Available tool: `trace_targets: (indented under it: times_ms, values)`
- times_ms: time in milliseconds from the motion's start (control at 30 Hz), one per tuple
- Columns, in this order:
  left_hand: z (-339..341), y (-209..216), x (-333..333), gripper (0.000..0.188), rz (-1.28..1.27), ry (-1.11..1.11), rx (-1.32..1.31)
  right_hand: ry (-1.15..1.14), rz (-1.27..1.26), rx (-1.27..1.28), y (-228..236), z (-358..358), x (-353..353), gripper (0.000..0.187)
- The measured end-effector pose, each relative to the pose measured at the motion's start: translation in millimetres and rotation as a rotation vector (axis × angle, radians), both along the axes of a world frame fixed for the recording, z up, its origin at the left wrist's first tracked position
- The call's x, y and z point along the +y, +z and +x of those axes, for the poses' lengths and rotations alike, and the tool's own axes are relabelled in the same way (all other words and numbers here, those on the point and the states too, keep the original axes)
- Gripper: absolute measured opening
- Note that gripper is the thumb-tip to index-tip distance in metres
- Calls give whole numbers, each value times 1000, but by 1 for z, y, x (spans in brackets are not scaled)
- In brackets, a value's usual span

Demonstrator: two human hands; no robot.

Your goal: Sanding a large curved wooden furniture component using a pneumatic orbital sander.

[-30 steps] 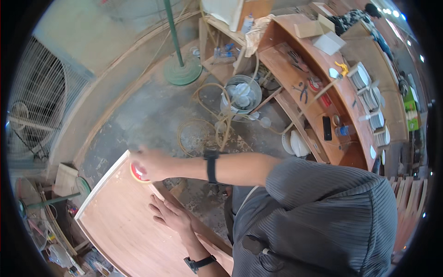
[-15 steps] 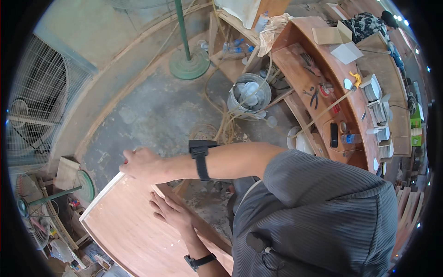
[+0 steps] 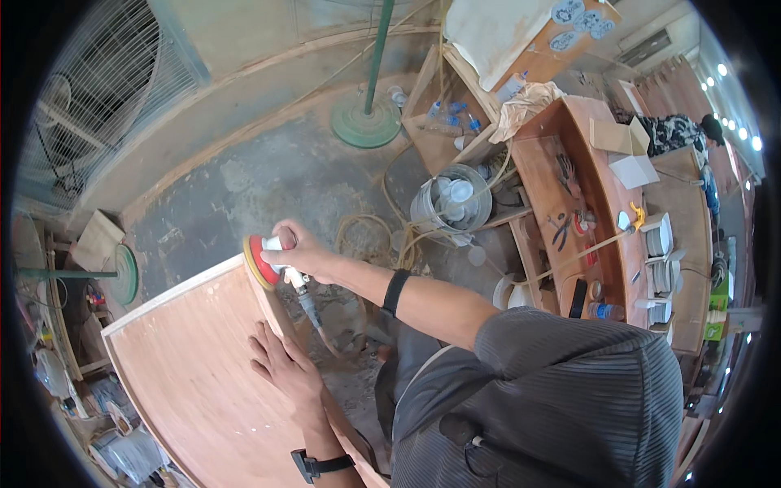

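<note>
A woodworking shop is showing here: a cluttered wooden workbench (image 3: 606,244) carrying pliers, a dusty grey concrete floor (image 3: 268,179), a green pedestal fan base (image 3: 366,126).

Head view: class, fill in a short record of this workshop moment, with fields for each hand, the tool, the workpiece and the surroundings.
left hand: left hand pressed flat on the wooden panel
right hand: right hand grips the sander
tool: hand sander with a red disc, held at the panel's upper edge
workpiece: large reddish-brown panel, lying tilted across the lower left
surroundings: concrete floor, metal bucket, green fan base, wooden workbench
</note>
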State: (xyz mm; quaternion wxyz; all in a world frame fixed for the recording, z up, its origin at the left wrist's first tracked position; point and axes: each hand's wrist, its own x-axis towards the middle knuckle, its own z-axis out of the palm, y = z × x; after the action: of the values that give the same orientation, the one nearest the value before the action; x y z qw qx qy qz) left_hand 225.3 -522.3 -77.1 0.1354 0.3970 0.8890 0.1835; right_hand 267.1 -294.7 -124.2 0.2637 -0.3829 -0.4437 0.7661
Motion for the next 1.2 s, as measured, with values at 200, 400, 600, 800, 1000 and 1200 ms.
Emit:
trace_targets:
  times_ms: [200, 400, 600, 800, 1000, 1200]
  values:
    - [-2, -11, -4, 52, -20, -22, 120, 281, 1151, -414, 92, -22, 10, 38]
    - [10, -3, -33, 53, -17, 18, 93, 586, 1328, -660, 114, -47, -30, 29]
    - [46, 4, -108, 55, -93, 67, 39, 707, 1365, -632, 130, 3, -94, 31]
    - [73, 11, -159, 55, -127, 130, 2, 952, 1376, -535, 134, 30, -143, 38]
    - [90, 10, -198, 55, -145, 131, 9, 584, 1217, -665, 119, 19, -115, 50]
    - [95, 12, -216, 54, -144, 75, 2, 738, 1321, -551, 117, 66, -193, 53]
